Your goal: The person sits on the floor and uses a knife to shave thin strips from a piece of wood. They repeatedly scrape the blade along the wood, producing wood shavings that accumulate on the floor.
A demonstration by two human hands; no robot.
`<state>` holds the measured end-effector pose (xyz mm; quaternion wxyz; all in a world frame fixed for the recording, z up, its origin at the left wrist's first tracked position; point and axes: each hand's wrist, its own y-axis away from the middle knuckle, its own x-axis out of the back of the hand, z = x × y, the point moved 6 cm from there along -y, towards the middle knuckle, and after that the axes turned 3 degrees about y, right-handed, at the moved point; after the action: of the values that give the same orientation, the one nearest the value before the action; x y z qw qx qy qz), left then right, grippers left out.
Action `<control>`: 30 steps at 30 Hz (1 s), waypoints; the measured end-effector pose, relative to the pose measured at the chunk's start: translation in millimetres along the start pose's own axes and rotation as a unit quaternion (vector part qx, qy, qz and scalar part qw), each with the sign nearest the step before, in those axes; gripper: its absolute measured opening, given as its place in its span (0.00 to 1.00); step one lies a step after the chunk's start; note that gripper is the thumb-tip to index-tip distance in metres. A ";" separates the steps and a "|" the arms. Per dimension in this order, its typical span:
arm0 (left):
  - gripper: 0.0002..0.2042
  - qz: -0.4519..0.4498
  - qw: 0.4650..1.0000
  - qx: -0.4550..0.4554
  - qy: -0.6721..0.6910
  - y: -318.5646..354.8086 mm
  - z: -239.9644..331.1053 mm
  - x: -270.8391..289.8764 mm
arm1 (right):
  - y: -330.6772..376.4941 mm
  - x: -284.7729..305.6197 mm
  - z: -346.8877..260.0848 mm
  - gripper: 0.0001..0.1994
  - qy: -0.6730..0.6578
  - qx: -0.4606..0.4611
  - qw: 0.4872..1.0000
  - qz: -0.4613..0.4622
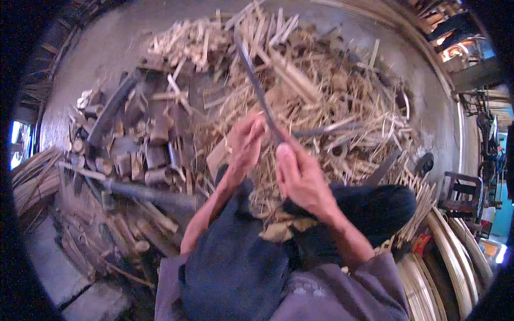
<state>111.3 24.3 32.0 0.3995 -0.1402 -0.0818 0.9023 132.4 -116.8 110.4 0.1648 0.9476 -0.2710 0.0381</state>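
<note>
In my right hand [302,179] is the lower end of a long, narrow dark strip [254,80], thumb laid along it. It slants up and away to the left over the pile; I cannot tell whether it is a blade or a piece of bamboo. Close beside it, my left hand [247,142] is closed, fingers curled and fingertips near the strip; what they hold is not clear. Just beyond my right hand a greyish, narrow piece [326,130] points to the right. Under both hands lie pale shavings [342,101] and split sticks.
Short cut bamboo pieces [155,155] are heaped to the left, beside a long dark pole [152,193]. Split pale sticks [182,45] pile up at the far side. A dark pointed blade [383,168] lies to the right. Bundled long strips [455,241] stand at the lower right.
</note>
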 end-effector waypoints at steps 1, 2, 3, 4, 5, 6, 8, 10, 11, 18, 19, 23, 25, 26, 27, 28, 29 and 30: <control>0.21 -0.011 0.991 0.070 0.110 8.1 -6.5 -2.7 | 8.7 6.0 -17.5 0.23 0.020 -0.021 1.000 0.004; 0.22 -0.001 0.995 0.069 0.066 19.4 -12.7 4.3 | 8.6 8.6 -23.2 0.22 0.039 -0.037 0.999 0.002; 0.22 0.000 0.997 0.065 0.031 31.1 -19.3 7.0 | 7.7 6.8 -23.9 0.23 0.033 -0.020 0.999 -0.005; 0.24 -0.002 0.997 0.065 0.030 27.2 -39.8 12.2 | 4.4 2.2 -8.2 0.23 0.021 -0.019 1.000 -0.001; 0.26 -0.006 0.997 0.065 0.031 22.0 -60.6 14.6 | -2.8 1.2 21.5 0.23 0.012 -0.011 1.000 0.009; 0.29 -0.006 0.998 0.064 0.027 17.9 -77.8 20.7 | -11.3 1.9 31.1 0.23 0.001 -0.002 1.000 0.010; 0.36 -0.027 0.995 0.048 0.081 21.8 -105.2 36.8 | -12.6 -1.6 6.9 0.23 0.008 -0.033 0.999 -0.024; 0.38 -0.019 0.980 0.094 0.177 21.3 -82.1 24.4 | -9.8 4.8 -0.8 0.23 0.012 -0.040 0.999 -0.014; 0.38 0.037 0.986 0.077 0.141 26.6 -78.4 33.8 | -5.6 8.1 -17.6 0.23 0.047 -0.039 0.998 -0.022; 0.26 0.146 0.979 -0.026 -0.142 9.3 10.6 59.5 | -36.8 -6.9 15.6 0.25 0.100 0.018 0.994 -0.034; 0.23 0.172 0.973 -0.089 -0.128 7.3 36.2 56.1 | -34.9 -3.9 14.8 0.25 0.063 0.004 0.997 -0.042; 0.20 0.200 0.956 -0.168 -0.132 0.9 80.0 46.4 | -36.5 13.8 37.8 0.23 0.058 -0.070 0.994 -0.051; 0.18 0.069 0.936 -0.216 -0.270 -11.4 111.9 19.8 | -44.6 12.8 36.2 0.23 0.037 0.004 0.998 -0.047; 0.16 0.001 0.912 -0.238 -0.334 -17.3 118.0 0.7 | -51.6 20.8 38.9 0.23 0.035 0.029 0.998 -0.038; 0.12 -0.041 0.893 -0.265 -0.361 -25.7 109.3 -21.2 | -55.9 31.3 46.5 0.24 0.032 0.046 0.998 -0.022; 0.12 -0.086 0.892 -0.241 -0.372 -32.3 98.8 -30.7 | -59.9 34.2 48.0 0.24 0.024 0.064 0.997 -0.019; 0.11 -0.130 0.889 -0.217 -0.382 -37.4 87.7 -39.6 | -60.4 37.2 50.0 0.25 0.026 0.074 0.997 -0.019; 0.11 -0.170 0.879 -0.191 -0.402 -39.9 86.4 -43.5 | -67.4 35.1 54.5 0.25 0.050 0.103 0.993 -0.008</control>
<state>139.5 15.5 132.4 0.4453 0.1765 -0.4289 0.7659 196.7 -98.6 45.0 0.0805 0.9585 -0.2494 0.1119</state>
